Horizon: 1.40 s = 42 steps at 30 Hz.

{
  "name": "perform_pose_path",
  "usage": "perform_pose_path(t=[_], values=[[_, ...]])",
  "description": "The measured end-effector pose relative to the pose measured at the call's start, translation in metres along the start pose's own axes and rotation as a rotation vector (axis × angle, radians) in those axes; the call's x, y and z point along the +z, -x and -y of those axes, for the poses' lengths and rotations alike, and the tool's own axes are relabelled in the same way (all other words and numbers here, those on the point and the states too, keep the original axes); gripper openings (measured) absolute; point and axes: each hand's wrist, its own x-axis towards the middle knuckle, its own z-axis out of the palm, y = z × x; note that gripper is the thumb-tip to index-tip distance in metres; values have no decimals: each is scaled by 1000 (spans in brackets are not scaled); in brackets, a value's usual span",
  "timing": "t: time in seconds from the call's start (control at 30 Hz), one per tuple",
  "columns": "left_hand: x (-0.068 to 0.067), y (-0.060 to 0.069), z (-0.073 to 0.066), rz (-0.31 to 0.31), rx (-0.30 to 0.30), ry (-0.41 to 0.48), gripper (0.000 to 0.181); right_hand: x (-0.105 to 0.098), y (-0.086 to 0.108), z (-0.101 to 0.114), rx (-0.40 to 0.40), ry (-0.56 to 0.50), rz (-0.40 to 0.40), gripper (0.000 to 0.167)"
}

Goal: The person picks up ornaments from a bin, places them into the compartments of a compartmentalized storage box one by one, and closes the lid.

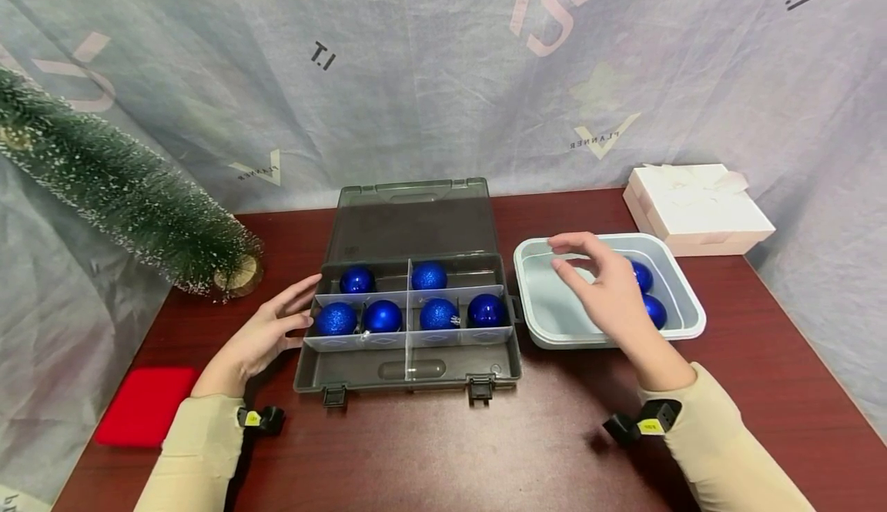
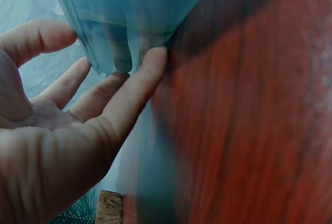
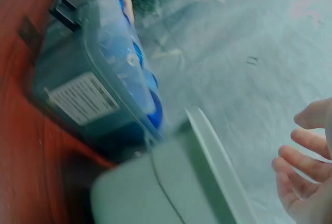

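A dark translucent organizer box point(image 1: 302, 377) lies with its lid point(image 1: 416, 227) swung back. Several blue Christmas balls, some glittery and some glossy, sit in its back and middle rows; one glossy ball point(image 1: 487, 311) is in the right middle compartment. My left hand point(image 1: 258, 336) touches the box's left side with fingers extended, and the left wrist view shows its fingertips against the wall. Over the pale plastic basin point(image 1: 547, 335), my right hand point(image 1: 601, 289) hovers with thumb and fingers apart and nothing between them. Two blue balls point(image 1: 654, 311) show in the basin, partly behind this hand.
At the back right stands a white gift box point(image 1: 700, 204) with a bow. A small frosted artificial tree point(image 1: 132, 196) on a wooden base leans at the left. Something red and flat point(image 1: 147, 406) lies near the left table edge. A printed curtain point(image 1: 416, 112) hangs behind.
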Motion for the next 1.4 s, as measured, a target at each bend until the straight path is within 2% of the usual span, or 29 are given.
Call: perform_pose_path(t=[0.2, 0.37, 0.53, 0.63, 0.8, 1.03, 1.2, 1.4], values=[[-1, 0, 1, 1, 0, -6, 71, -28, 1, -9, 88, 10, -104, 26], [-2, 1, 1, -4, -2, -19, 71, -50, 2, -21, 196, 76, -181, 28], [-2, 1, 1, -3, 0, -20, 71, -64, 6, -37, 279, 156, -177, 33], [-2, 1, 1, -2, 1, -16, 71, -68, 8, -46, 312, 195, -139, 37], [-1, 1, 1, -1, 1, -14, 70, -71, 7, -54, 359, 263, -21, 44], [-1, 2, 1, 0, -1, -14, 70, -71, 1, -56, 355, 364, 153, 43], [-1, 1, 0, 5, 3, -9, 70, -71, -2, -62, 383, 381, 280, 49], [-1, 0, 0, 11, 6, 0, 70, -71, -2, -66, 386, 398, 344, 50]])
